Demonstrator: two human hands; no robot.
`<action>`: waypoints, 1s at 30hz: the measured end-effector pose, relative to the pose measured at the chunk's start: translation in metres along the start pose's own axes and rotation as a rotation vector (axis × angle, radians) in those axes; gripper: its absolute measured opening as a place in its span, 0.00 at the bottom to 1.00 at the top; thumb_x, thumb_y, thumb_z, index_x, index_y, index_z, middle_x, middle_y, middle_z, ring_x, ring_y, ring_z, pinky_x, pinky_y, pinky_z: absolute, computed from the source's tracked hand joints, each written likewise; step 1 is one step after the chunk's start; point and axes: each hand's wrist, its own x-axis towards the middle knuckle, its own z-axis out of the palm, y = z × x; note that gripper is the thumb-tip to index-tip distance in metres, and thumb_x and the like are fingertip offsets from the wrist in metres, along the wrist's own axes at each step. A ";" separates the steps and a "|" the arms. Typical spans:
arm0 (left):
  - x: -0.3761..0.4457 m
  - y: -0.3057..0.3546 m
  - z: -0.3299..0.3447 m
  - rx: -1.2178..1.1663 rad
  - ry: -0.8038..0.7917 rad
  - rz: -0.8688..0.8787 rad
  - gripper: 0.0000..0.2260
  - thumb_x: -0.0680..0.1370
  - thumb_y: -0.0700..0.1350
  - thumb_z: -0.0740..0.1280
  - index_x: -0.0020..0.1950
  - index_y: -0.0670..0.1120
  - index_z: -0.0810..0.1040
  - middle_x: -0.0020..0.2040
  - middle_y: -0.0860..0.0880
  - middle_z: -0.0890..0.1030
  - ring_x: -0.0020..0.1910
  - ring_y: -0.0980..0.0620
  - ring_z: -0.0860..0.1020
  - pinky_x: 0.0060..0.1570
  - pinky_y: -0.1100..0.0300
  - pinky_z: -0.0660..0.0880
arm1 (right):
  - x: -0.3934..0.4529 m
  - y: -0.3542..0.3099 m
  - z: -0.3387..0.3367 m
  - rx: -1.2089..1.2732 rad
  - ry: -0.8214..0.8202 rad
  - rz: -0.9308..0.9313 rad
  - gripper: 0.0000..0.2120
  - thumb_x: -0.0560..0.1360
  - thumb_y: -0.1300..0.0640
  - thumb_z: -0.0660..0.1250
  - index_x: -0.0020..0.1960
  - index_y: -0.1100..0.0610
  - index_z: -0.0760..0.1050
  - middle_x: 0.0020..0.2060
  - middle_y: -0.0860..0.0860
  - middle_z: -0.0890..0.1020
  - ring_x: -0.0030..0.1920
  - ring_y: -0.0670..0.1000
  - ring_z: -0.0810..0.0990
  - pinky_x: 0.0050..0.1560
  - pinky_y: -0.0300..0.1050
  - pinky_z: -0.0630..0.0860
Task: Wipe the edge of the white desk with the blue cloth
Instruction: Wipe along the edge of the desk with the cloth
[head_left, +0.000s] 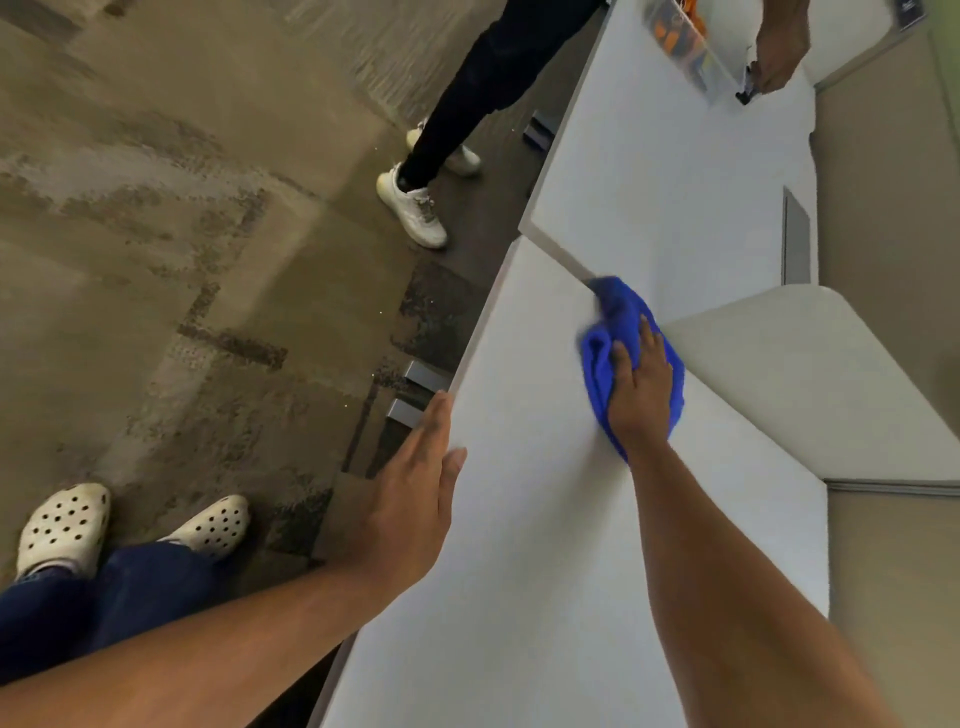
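The white desk (524, 519) runs from the bottom of the view up toward the top right. My right hand (640, 387) presses flat on the blue cloth (618, 317), which lies bunched on the desk top near the seam with a second white desk (665, 182). The cloth's far tip touches that seam. My left hand (410, 488) rests flat with straight fingers along the desk's left edge, thumb on the top surface, holding nothing.
Another person in black trousers and white shoes (413, 208) stands beside the far desk, a hand (779, 57) near a clear box of small items (685, 41). A beige divider panel (810, 374) borders the right. My feet in white clogs (67, 525) stand on carpet.
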 end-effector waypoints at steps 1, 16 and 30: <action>0.000 0.000 0.000 0.000 -0.003 0.003 0.30 0.84 0.58 0.48 0.85 0.50 0.51 0.84 0.54 0.57 0.82 0.51 0.63 0.74 0.62 0.63 | -0.006 0.005 -0.002 -0.015 0.050 0.145 0.26 0.88 0.48 0.54 0.84 0.55 0.59 0.83 0.52 0.64 0.84 0.57 0.58 0.83 0.58 0.52; 0.001 0.003 -0.006 -0.022 -0.044 -0.029 0.31 0.84 0.57 0.49 0.86 0.49 0.51 0.85 0.52 0.57 0.83 0.52 0.60 0.76 0.63 0.60 | 0.001 -0.095 0.047 -0.229 -0.060 -0.077 0.32 0.85 0.34 0.51 0.85 0.43 0.51 0.86 0.47 0.56 0.86 0.56 0.51 0.84 0.64 0.48; -0.003 0.002 -0.004 0.060 -0.018 -0.004 0.27 0.86 0.53 0.53 0.85 0.45 0.55 0.85 0.49 0.60 0.82 0.51 0.63 0.73 0.68 0.56 | -0.044 -0.057 0.032 -0.089 -0.161 -0.414 0.28 0.86 0.41 0.52 0.85 0.46 0.56 0.85 0.44 0.59 0.86 0.49 0.53 0.86 0.56 0.47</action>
